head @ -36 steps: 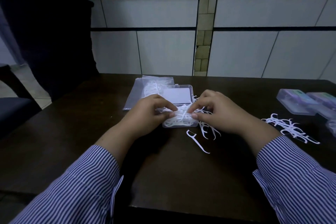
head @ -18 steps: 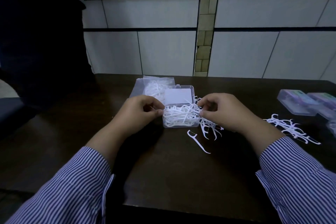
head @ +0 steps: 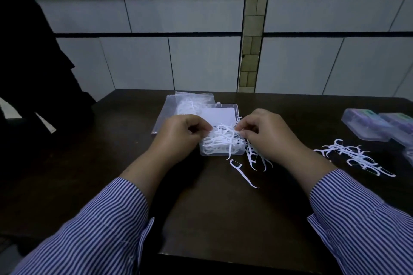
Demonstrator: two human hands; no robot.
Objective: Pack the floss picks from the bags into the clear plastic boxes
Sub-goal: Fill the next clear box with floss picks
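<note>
Hands: our left hand point(head: 178, 134) and right hand point(head: 263, 134) had drawn apart | grip: both pinched floss picks point(head: 223, 138) | clear box point(head: 221, 152) heaped, we judged nearly full.

A dark table point(head: 212, 219) carries an open clear box point(head: 221, 152), a bag point(head: 169, 109), loose floss picks point(head: 355, 158) and closed boxes point(head: 366, 127).

White floss picks point(head: 221, 140), blue-striped sleeves point(head: 100, 230), dark table point(head: 212, 219).
</note>
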